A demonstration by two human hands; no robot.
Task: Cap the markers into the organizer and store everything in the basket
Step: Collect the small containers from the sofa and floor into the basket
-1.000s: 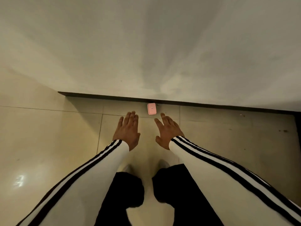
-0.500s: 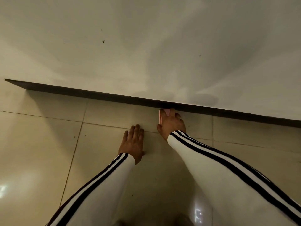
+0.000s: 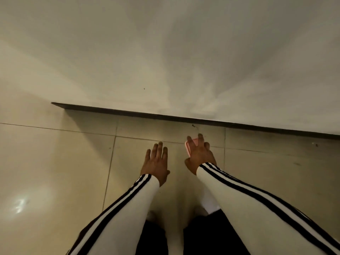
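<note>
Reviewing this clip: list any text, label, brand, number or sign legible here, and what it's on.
None readable.
The pink object held in the right hand is mostly hidden by that hand and shows no legible marking.
The sleeves carry only black stripes, no words.

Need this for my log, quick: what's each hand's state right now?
Left hand: open, holding nothing.
Right hand: holding a pink object.

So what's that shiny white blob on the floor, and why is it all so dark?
Head view: the blob is glare of a light on the glossy floor tiles; lighting is dim and yellowish, and the small pink object in the right hand looks blurred.
</note>
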